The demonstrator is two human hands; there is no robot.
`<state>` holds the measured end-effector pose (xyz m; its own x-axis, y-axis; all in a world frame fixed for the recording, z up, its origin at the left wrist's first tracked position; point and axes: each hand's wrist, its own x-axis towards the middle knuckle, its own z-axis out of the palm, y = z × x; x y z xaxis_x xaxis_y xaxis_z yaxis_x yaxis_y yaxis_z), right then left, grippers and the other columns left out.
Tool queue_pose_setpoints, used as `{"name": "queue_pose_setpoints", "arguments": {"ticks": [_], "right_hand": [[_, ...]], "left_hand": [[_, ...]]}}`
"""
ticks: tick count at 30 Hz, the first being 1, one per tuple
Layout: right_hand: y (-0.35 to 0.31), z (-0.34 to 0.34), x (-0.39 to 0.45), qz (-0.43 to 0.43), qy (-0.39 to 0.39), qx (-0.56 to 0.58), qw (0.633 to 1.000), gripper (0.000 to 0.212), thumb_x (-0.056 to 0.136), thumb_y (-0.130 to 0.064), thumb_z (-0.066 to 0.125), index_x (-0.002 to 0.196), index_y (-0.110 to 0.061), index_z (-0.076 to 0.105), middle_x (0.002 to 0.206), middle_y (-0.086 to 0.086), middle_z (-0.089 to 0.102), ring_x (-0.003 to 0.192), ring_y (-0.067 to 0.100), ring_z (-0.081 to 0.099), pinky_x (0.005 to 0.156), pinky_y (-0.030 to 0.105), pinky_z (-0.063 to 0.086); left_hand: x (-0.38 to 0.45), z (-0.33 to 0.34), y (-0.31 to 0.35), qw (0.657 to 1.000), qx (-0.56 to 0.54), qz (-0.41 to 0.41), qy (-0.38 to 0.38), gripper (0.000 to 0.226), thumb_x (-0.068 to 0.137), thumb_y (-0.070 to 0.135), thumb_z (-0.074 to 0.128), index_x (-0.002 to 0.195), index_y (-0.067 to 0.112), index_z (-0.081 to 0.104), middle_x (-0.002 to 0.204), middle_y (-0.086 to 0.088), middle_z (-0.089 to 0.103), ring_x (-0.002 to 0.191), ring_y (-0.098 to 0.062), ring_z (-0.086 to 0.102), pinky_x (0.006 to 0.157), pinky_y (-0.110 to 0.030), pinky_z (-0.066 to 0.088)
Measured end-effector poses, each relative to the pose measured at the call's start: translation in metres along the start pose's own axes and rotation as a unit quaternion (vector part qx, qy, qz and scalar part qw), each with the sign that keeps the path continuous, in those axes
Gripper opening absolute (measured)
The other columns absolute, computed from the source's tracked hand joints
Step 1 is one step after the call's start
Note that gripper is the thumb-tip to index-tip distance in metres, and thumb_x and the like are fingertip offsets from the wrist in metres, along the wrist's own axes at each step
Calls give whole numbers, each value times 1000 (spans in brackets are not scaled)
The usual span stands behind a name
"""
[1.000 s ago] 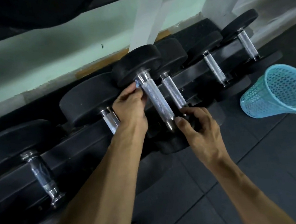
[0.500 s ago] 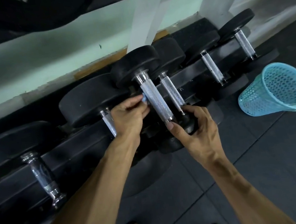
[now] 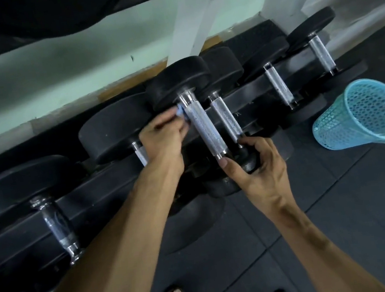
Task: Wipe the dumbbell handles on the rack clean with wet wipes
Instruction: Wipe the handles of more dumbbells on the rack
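Seemingly midway: along the long black dumbbell rack, several handles remain. On the raised black dumbbell, right hand fingers curl round the lower head; left hand fingers pinch a small blue wet wipe against its knurled steel handle.

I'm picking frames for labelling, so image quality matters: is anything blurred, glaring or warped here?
Head view: the left hand and its blue wipe are motion-smeared; the right hand and the knurled handle are sharp; chrome collars glint mildly; wide-angle bending curves the rack; the top corner is dark.
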<state>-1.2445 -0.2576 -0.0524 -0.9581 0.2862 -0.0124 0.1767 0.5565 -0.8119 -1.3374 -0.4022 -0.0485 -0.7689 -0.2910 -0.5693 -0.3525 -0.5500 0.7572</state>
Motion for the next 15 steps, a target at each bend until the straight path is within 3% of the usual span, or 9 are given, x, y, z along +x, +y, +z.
{"name": "queue_pose_setpoints", "arguments": {"ticks": [2,7,12,15], "right_hand": [[1,0,0,1,1,-3,1000,67,59,-73,63,110,-29,63,110,-11,57,103,1,55,80,-2,35],[1,2,0,3,10,7,1000,71,57,-71,65,112,-27,63,111,-10,57,103,1,55,83,3,39],[2,0,0,-8,2,-1,1000,74,58,-74,65,115,-28,61,113,-9,56,103,1,55,83,4,39],[2,1,0,-12,10,-1,1000,75,58,-73,66,115,-24,62,112,-6,57,102,4,56,83,4,40]], "left_hand": [[5,8,2,1000,-27,4,14,23,83,-14,66,83,9,69,86,-8,72,78,-15,72,72,-25,60],[-30,-30,-27,976,199,3,-83,22,80,-4,74,81,18,74,82,0,76,80,-15,74,80,-28,58],[-8,-11,-4,996,65,25,-47,22,84,-11,67,81,11,71,83,-4,73,76,-11,72,73,-23,58],[-13,-15,-8,994,90,9,-59,20,82,-9,70,83,11,72,86,-3,75,81,-13,73,74,-24,58]]}}
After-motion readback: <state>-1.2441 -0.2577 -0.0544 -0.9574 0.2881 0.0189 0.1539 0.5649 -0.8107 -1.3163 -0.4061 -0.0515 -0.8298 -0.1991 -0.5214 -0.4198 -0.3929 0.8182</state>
